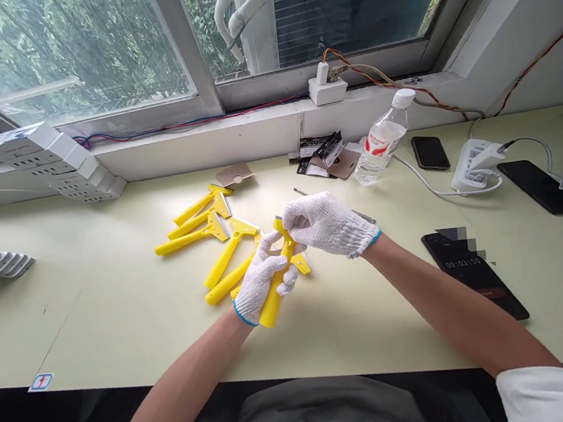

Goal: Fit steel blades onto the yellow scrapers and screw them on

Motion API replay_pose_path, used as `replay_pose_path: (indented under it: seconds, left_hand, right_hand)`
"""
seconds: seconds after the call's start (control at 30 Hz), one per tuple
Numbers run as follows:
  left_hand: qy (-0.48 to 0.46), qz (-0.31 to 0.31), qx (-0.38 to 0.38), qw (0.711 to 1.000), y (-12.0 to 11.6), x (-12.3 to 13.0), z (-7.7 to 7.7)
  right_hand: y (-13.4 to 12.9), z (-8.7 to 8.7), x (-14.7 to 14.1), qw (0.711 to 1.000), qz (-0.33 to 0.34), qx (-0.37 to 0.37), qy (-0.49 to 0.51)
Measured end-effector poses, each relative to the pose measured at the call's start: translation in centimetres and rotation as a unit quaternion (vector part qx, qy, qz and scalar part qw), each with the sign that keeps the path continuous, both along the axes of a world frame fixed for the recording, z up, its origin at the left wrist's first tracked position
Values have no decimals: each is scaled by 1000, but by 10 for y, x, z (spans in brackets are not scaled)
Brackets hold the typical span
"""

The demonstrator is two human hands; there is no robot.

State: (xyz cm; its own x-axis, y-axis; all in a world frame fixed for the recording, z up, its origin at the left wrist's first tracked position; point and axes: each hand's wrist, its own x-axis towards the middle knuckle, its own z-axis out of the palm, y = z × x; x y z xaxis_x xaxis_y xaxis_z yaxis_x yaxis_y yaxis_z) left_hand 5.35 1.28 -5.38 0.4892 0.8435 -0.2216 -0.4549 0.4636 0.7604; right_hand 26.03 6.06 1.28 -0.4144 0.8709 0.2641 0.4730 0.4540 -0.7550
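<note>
In the head view, my gloved left hand (260, 282) is wrapped round the handle of a yellow scraper (272, 300), held tilted above the table. My right hand (324, 223), also in a white knit glove, is closed at the scraper's head with fingers pinched there. Whether a small part sits in that pinch is hidden. Several more yellow scrapers (224, 261) lie to the left and under my left hand, some with metal blade edges showing. Behind my right hand a thin metal rod, perhaps a screwdriver (364, 216), is partly covered.
Opened black cardboard packaging (326, 154) and a water bottle (379, 140) stand at the back. A phone showing a timer (474, 274) lies right of my right forearm. Further right are two more phones and a power strip (475, 164). White boxes (55, 164) are stacked at back left.
</note>
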Motion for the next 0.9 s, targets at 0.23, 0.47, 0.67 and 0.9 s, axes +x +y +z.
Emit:
replay_pose_path:
  seconds: [0.23, 0.47, 0.67, 0.9]
  left_hand:
    - [36, 24, 16, 999, -2, 1, 1]
    - [47, 44, 0, 998, -2, 4, -1]
    - [55, 49, 28, 997, -1, 6, 0]
    - [66, 49, 41, 996, -3, 7, 0]
  right_hand:
    - [-8, 0, -10, 991, -40, 95, -79]
    - [-20, -7, -28, 947, -103, 135, -274]
    - [-28, -13, -38, 932, -109, 143, -316]
    - [-30, -15, -40, 935, -96, 139, -311]
